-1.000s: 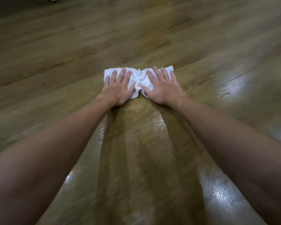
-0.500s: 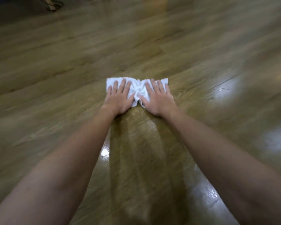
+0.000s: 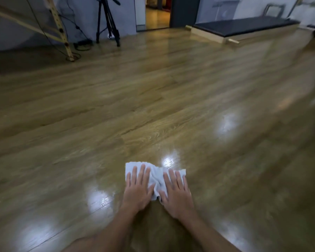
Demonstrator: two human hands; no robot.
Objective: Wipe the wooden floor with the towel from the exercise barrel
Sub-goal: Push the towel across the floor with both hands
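Pressing a white towel (image 3: 157, 176) flat against the floor (image 3: 153, 106), a person works on hands stretched out ahead, mid-wipe. The left hand (image 3: 137, 190) and right hand (image 3: 176, 193) lie side by side on the cloth, fingers straight and spread, palms down, thumbs nearly meeting over a bunched ridge in the middle. Neither hand grips the towel; both bear down on it. Glare from overhead lights shines on the boards just beyond the cloth and to the left. A tripod (image 3: 107, 20) and a low padded bench (image 3: 244, 28) stand well apart, against the far wall. The wiping step looks to be in full swing, with much floor ahead. The next stroke likely calls for even pressure from both palms, so the towel slides without bunching further.
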